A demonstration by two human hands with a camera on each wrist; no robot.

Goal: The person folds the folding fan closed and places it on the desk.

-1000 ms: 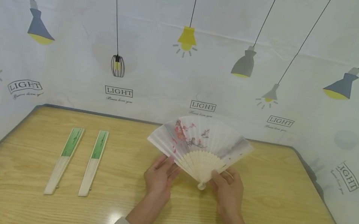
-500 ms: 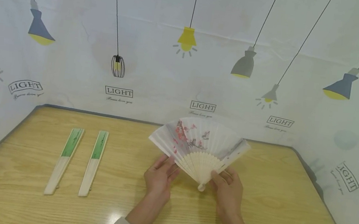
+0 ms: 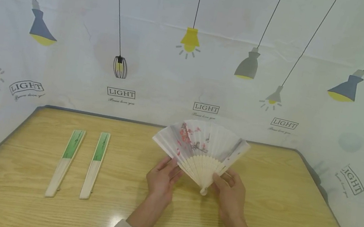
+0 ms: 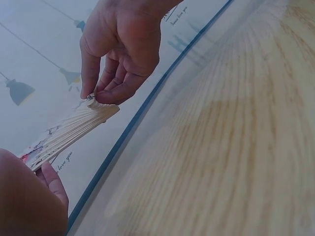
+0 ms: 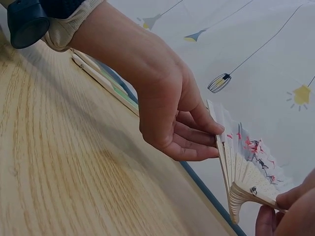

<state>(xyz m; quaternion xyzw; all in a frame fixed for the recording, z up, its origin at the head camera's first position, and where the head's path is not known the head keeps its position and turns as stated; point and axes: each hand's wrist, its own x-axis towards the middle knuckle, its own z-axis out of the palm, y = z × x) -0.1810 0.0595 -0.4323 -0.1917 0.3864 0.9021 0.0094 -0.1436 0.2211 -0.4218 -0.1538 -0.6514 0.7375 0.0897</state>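
Observation:
A folding fan (image 3: pixel 205 143), spread wide, is held up over the table between both hands. Its pale leaf carries red blossoms and a grey branch, and its cream ribs (image 3: pixel 200 167) meet at a pivot knob pointing toward the person. My left hand (image 3: pixel 161 179) pinches the fan's left outer edge, thumb in front and fingers behind. My right hand (image 3: pixel 230 194) pinches the right outer rib close to the pivot. In the left wrist view the right hand (image 4: pixel 125 54) shows beside the rib ends; in the right wrist view the left hand (image 5: pixel 172 108) grips the fan's side.
Two folded fans lie on the wooden table (image 3: pixel 116 189) to the left: a left one (image 3: pixel 65 163) and a right one (image 3: pixel 95 165), each with green cloth and cream guards. A white backdrop (image 3: pixel 154 60) printed with lamps surrounds the table's back and sides.
The fan's spread has narrowed slightly, its right edge drawing inward to the left, and its top has dipped a little. The right hand has shifted slightly left; the left hand stays put.

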